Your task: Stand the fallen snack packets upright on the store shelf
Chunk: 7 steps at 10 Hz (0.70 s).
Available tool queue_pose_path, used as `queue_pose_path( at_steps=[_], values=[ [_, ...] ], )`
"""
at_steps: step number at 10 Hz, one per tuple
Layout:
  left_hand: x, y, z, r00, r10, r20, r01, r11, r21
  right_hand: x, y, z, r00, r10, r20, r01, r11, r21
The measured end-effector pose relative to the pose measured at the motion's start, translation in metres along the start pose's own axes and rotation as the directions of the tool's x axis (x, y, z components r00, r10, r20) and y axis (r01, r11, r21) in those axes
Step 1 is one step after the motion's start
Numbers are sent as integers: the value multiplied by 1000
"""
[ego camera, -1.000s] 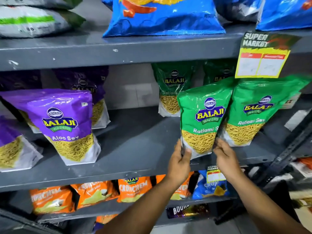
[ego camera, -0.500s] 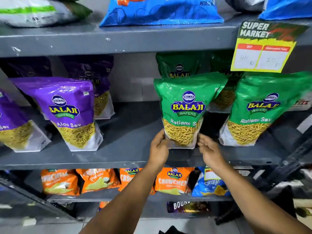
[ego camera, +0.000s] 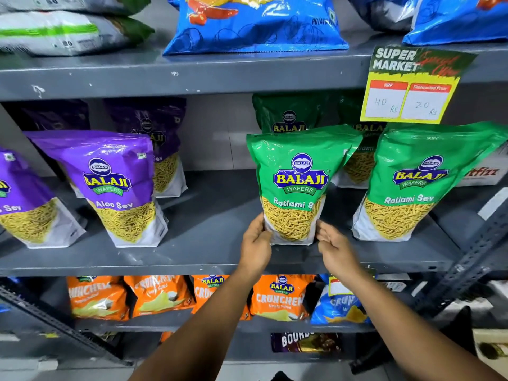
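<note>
- Our left hand (ego camera: pixel 255 244) has its fingers (ego camera: pixel 257 225) pressed against the lower left edge of the green Ratlami Sev packet (ego camera: pixel 298 185); the thumb side lies along the packet's bottom corner.
- Our right hand (ego camera: pixel 334 247) sits at the packet's lower right corner, fingers (ego camera: pixel 323 232) loosely spread and touching or just beside that edge; we cannot tell which.
- The packet stands upright on the middle shelf (ego camera: pixel 214 235), base down near the front lip, label facing us.
- Just to its right stands a second Ratlami Sev packet (ego camera: pixel 412 182), upright with a slight lean, apart from the held one.
- Behind these, two more green packets (ego camera: pixel 288 116) stand in shadow at the back.
- To the left, well apart, an Aloo Sev packet (ego camera: pixel 115 185) stands tilted, with further purple packets (ego camera: pixel 24 199) beside and behind it.
- A Super Market price card (ego camera: pixel 412 86) hangs from the upper shelf edge, marked 40 and 20.
- Blue potato chip bags (ego camera: pixel 255 23) lie on the top shelf; orange Crunchem bags (ego camera: pixel 280 298) fill the shelf below.
</note>
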<state>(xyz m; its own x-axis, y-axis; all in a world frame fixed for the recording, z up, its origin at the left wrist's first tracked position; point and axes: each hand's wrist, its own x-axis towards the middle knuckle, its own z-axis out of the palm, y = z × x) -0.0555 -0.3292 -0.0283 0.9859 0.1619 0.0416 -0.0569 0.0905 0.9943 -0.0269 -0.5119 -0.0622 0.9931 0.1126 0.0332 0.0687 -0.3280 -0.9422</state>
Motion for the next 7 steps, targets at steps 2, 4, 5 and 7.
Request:
queue_pose_path(
  at_steps=[2,4,5,7],
  values=[
    [-1,-1,-2,1000,-14,-6,14,1000,9,-1,-3,2,1000,0,27,1,1000,-23],
    [0,-1,-7,998,-54,25,52,995,85,-3,-3,3,1000,19,5,-19,999,-40],
    [4,-2,-11,997,-67,25,63,989,134,-1,-2,5,1000,29,3,-29,999,-43],
    [7,10,-9,995,-101,5,97,963,250,4,-2,8,999,40,-32,-41,999,-29]
  ],
)
